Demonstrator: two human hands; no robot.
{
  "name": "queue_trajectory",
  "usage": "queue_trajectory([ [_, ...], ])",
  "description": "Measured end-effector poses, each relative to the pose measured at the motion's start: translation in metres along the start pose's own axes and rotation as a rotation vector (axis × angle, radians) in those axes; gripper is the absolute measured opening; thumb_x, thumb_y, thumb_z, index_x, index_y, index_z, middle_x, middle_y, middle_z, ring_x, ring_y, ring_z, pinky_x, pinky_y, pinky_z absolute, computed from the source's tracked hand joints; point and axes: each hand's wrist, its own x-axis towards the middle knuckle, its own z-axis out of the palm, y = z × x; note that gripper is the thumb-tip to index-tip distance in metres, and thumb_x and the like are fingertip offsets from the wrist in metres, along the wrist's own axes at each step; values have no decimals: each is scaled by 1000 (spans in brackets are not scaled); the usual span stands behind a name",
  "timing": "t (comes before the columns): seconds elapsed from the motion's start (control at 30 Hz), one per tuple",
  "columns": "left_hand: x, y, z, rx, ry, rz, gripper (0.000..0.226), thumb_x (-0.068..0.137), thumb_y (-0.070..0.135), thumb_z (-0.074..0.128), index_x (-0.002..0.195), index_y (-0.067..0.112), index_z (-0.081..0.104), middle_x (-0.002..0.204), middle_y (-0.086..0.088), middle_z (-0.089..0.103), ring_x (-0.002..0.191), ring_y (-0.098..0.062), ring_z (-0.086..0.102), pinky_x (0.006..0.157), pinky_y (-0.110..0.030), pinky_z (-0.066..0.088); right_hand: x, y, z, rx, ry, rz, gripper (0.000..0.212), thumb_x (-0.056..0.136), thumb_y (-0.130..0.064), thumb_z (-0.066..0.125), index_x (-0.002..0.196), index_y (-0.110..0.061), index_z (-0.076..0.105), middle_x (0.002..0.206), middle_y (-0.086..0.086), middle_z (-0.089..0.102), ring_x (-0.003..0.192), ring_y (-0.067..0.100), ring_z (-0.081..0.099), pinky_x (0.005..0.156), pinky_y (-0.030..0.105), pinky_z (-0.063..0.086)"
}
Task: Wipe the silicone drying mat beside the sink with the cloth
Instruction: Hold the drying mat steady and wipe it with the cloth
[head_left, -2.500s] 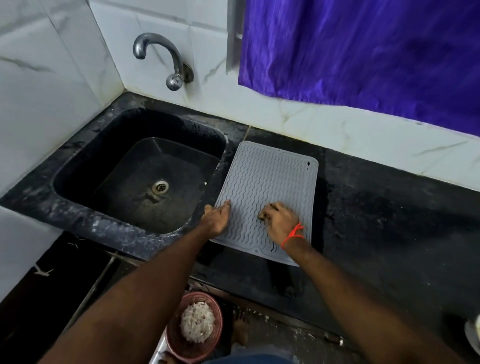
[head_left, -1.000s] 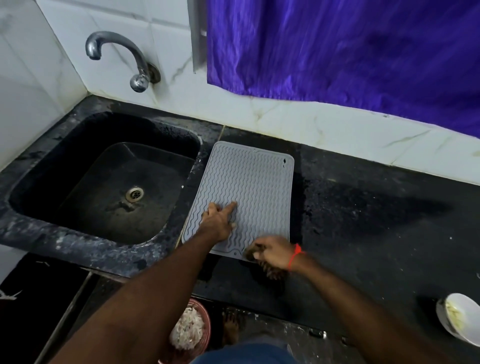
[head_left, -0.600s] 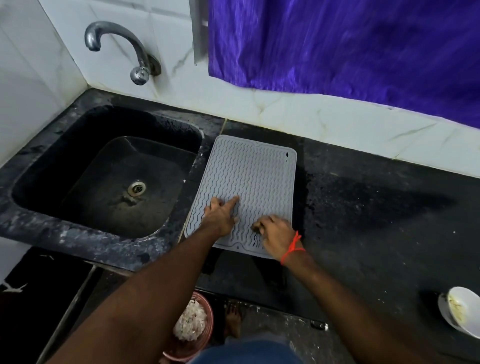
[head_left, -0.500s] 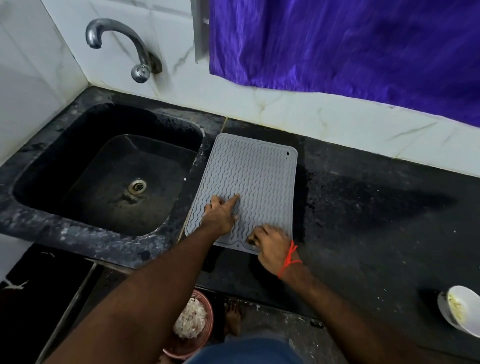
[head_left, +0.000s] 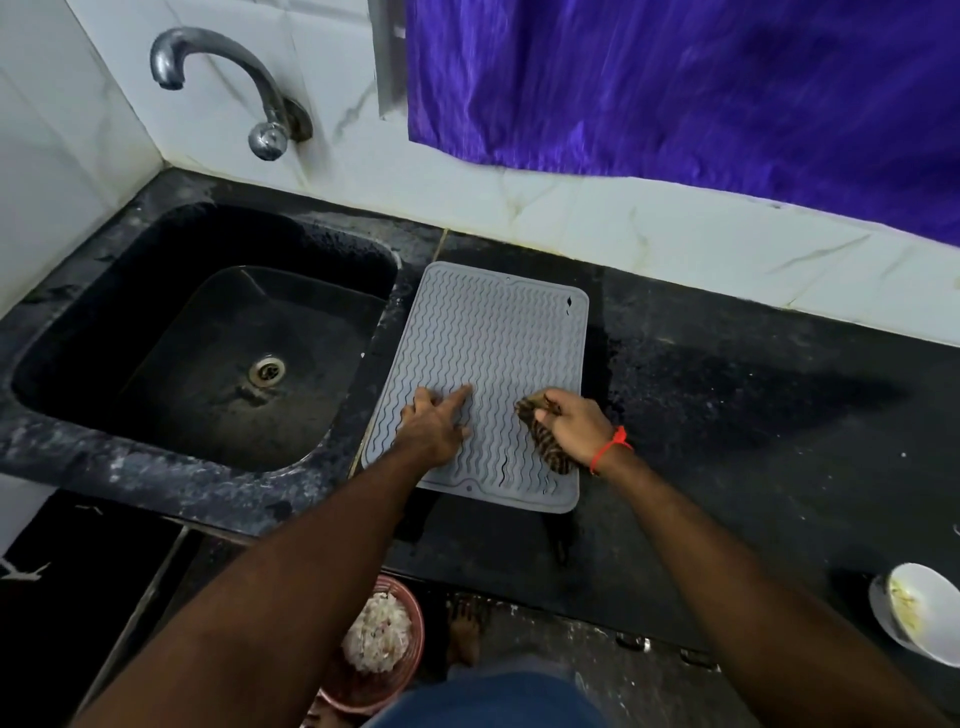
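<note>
Two hands at work in the single head view, catalogued against the silicone drying mat (head_left: 483, 384) as landmark.

Item: silicone drying mat, grey, wavy-ribbed, lying flat on the black table (head_left: 753, 415), its left edge just beside the sink (head_left: 208, 332) and its far edge near the tiled wall. Judged light, floppy and inclined to skid on the wet-looking stone; best steadied by pressing down on its face rather than lifted by an edge.

Item: left hand (head_left: 434, 428), fingers straight and spread, pressing flat on the mat's near-left portion, holding nothing.

Item: right hand (head_left: 574, 428), red thread at the wrist, fingers curled round the cloth (head_left: 545, 439) at the mat's near-right portion.

Item: cloth, dark and striped, bunched small; part of it pokes out beyond the fingers and trails toward the mat's near-right corner, touching the ribs. Judged soft, limp and light; a bunched grip suits scrubbing between ribs.

Relation: both hands rest on the mat's near half, well apart from each other, with bare ribs between. The mat's far half lies beyond both hands.

Sundries: tap (head_left: 234, 88) above the sink, left of the mat; purple curtain (head_left: 701, 93) beyond the mat; white bowl (head_left: 919, 613) at the table's near-right edge, well apart from the mat.
</note>
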Motion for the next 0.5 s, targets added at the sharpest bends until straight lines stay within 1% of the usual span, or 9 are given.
queue_trajectory([
  [0.07, -1, 0, 1, 3, 4, -4, 66, 98, 42, 54, 153, 46, 19, 150, -10, 18, 135, -35, 27, 112, -52, 35, -5, -2, 8, -234, -29, -128, 24, 93, -14, 52, 111, -15, 67, 117, 7, 67, 112, 25, 59, 97, 34, 49],
  [0.13, -1, 1, 1, 0, 10, -6, 66, 98, 41, 54, 153, 47, 18, 150, -10, 19, 134, -34, 28, 112, -52, 36, -19, -2, 25, -410, -62, -224, 26, 91, -13, 49, 111, -13, 66, 114, 9, 65, 111, 29, 58, 97, 37, 47],
  [0.23, 0, 0, 2, -1, 18, -3, 66, 98, 40, 55, 152, 47, 19, 149, -10, 20, 133, -34, 29, 111, -52, 37, -46, -1, 46, -536, -14, -278, 31, 83, -15, 48, 110, -14, 63, 109, 6, 62, 105, 28, 58, 93, 39, 50],
  [0.3, 1, -1, 3, -2, 11, -5, 65, 98, 40, 55, 152, 47, 19, 149, -10, 19, 133, -35, 28, 110, -53, 36, -63, 1, 57, -559, -5, -298, 34, 77, -15, 49, 109, -15, 62, 109, 5, 61, 103, 28, 58, 92, 38, 50],
  [0.4, 2, -1, 3, 0, 16, -1, 65, 98, 39, 54, 152, 47, 20, 150, -12, 18, 134, -38, 27, 111, -55, 35, -76, 5, 61, -570, -60, -321, 32, 82, -15, 50, 112, -16, 62, 111, 3, 61, 105, 25, 58, 95, 36, 48],
  [0.43, 2, -1, 3, 3, 19, 3, 65, 98, 39, 55, 152, 47, 20, 150, -13, 18, 134, -38, 27, 111, -55, 35, -77, 5, 58, -537, -105, -318, 30, 85, -16, 51, 112, -16, 63, 111, 4, 62, 105, 23, 58, 96, 36, 48],
  [0.47, 2, -1, 4, 5, 21, 8, 65, 98, 39, 55, 152, 46, 20, 150, -13, 19, 134, -38, 28, 111, -55, 35, -78, 5, 54, -474, -185, -298, 27, 88, -16, 51, 112, -15, 65, 112, 4, 64, 106, 23, 59, 97, 35, 48],
  [0.5, 2, -2, 4, 5, 22, 12, 65, 98, 40, 55, 152, 46, 20, 149, -13, 19, 134, -37, 28, 111, -55, 35, -78, 4, 50, -404, -315, -256, 25, 90, -17, 53, 112, -16, 66, 112, 5, 67, 107, 21, 60, 97, 33, 48],
])
